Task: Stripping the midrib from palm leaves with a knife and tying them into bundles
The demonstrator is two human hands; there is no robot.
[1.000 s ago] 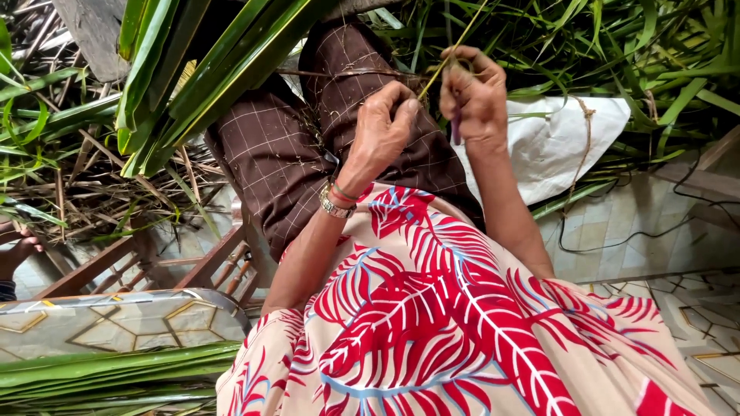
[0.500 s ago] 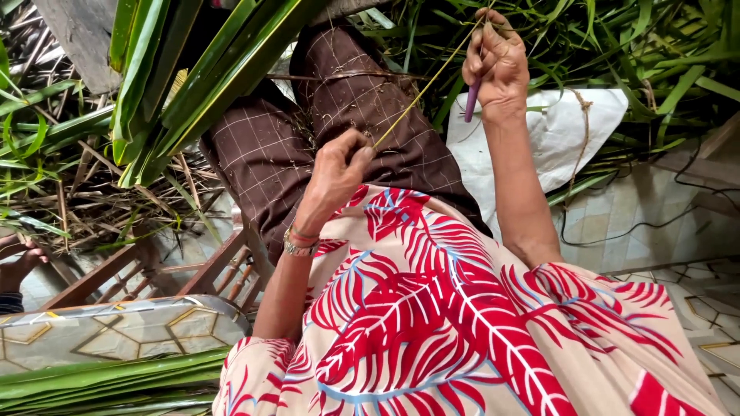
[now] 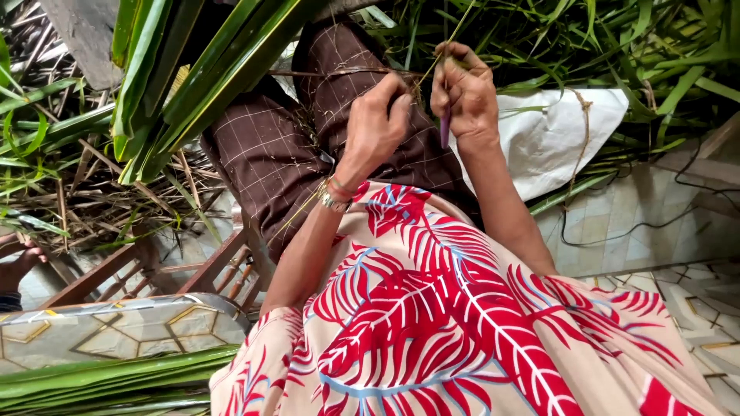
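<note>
Both hands are closing together again over my lap, my right hand (image 3: pixel 462 92) dropping from where it was raised half a second ago.

I am pinching a thin leaf midrib (image 3: pixel 422 77) in my left hand (image 3: pixel 375 127) and curling my right fingers shut around it and a small purple-handled blade (image 3: pixel 445 131), holding it taut above my brown checked trousers (image 3: pixel 293 154) so scrapings are falling clear of the green palm fronds (image 3: pixel 200 69).
</note>
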